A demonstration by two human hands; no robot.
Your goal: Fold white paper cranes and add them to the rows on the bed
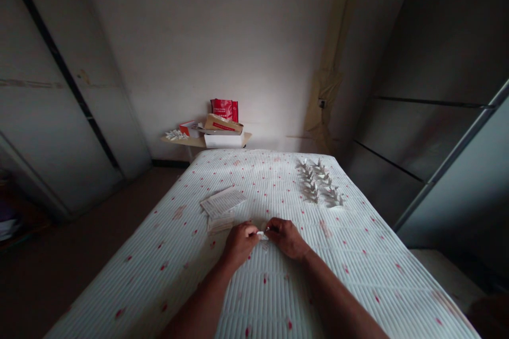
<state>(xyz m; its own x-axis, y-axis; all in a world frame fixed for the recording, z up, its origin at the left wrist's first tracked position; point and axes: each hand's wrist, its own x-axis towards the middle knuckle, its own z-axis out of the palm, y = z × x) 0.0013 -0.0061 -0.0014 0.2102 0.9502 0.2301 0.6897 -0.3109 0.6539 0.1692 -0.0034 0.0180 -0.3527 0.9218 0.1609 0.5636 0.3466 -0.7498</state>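
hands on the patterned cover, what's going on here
A person's left hand and right hand hold a small white piece, apparently paper, between their fingertips, low over the patterned cover. Beyond the left hand lie some loose sheets with lines of marks on them. Farther off to the right, folded paper shapes stand in two rows.

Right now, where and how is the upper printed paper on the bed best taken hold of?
Probably pinch the paper by its right corner, coming from the right: it lies flat, offering thin edges, and that corner reaches past the lower sheets under its near side.
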